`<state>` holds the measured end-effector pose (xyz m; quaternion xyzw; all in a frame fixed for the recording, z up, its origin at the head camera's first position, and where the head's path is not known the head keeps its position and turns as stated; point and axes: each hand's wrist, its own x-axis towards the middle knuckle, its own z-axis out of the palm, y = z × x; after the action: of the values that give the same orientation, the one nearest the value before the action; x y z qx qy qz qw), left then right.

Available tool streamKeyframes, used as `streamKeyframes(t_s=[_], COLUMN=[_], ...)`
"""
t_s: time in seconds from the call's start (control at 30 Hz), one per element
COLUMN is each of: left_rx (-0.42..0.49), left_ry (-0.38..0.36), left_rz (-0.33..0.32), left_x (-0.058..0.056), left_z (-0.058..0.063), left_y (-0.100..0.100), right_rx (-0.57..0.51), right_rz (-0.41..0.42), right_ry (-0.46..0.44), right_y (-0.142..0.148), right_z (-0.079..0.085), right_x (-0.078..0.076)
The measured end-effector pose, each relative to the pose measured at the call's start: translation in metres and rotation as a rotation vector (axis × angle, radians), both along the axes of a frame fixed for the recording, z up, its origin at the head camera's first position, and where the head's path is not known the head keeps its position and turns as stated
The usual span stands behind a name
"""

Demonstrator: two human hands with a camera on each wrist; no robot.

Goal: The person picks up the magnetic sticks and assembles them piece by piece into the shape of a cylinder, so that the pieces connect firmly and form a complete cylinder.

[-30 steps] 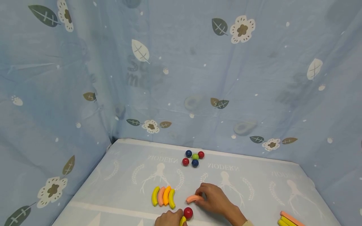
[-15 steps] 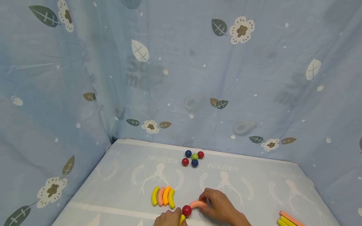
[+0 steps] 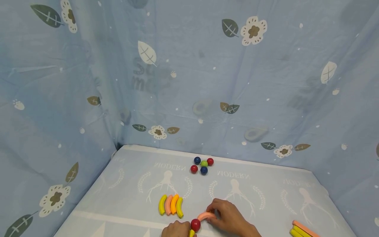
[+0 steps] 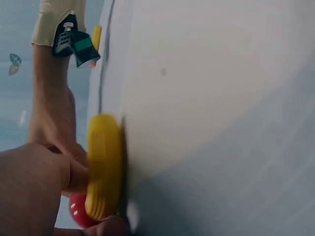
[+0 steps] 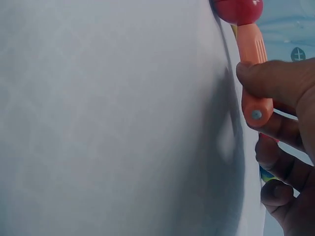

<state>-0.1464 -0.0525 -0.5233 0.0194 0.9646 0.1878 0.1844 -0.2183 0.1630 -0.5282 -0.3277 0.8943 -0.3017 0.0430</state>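
1. We see the left hand (image 3: 176,229) pinching a yellow piece (image 4: 104,162), whose end sits at the near side of the red ball (image 3: 195,225).
2. Well to the right of the red ball, we find a bundle of yellow and salmon bars (image 3: 300,231).
3. Just right of the red ball, the right hand (image 3: 229,217) clamps a curved salmon piece (image 3: 206,215) between thumb and finger; we see its tip touching the ball.
4. Beyond the red ball, leftward, we count four curved pieces (image 3: 174,204) side by side.
5. Farther behind it, we see five small balls (image 3: 204,163) clustered.
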Motion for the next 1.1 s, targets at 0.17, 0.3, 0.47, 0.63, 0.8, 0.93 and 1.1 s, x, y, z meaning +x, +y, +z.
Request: streamKeyframes(t_s=[0.17,0.3,0.47,0.63,0.8,0.93,1.1], left_rx=[-0.035,0.01,-0.005,-0.048,-0.037,-0.033,-0.033], left_ry=[0.151,0.347,0.385,0.366,0.375,0.394,0.423], left_rz=[0.008,-0.053,-0.105,-0.153,-0.163,-0.143,-0.133], left_x=[-0.005,-0.01,-0.014,-0.016,-0.016,-0.014,-0.011], left_z=[0.012,0.014,0.01,0.012,0.011,0.011,0.012], left_y=[-0.003,-0.007,0.0,0.007,0.007,0.005,0.004], right_rx=[-0.023,-0.034,-0.059,-0.036,-0.062,-0.098,-0.155], right_rz=[0.062,0.078,0.102,0.048,0.062,0.1,0.16], right_ry=[0.054,0.023,-0.002,-0.111,-0.132,-0.155,-0.082], right_y=[-0.005,-0.011,-0.016,-0.019,-0.019,-0.017,-0.012], right_z=[-0.005,-0.008,-0.008,-0.004,-0.005,-0.006,-0.002], right_x=[0.0,0.001,0.005,0.009,0.011,0.007,-0.008])
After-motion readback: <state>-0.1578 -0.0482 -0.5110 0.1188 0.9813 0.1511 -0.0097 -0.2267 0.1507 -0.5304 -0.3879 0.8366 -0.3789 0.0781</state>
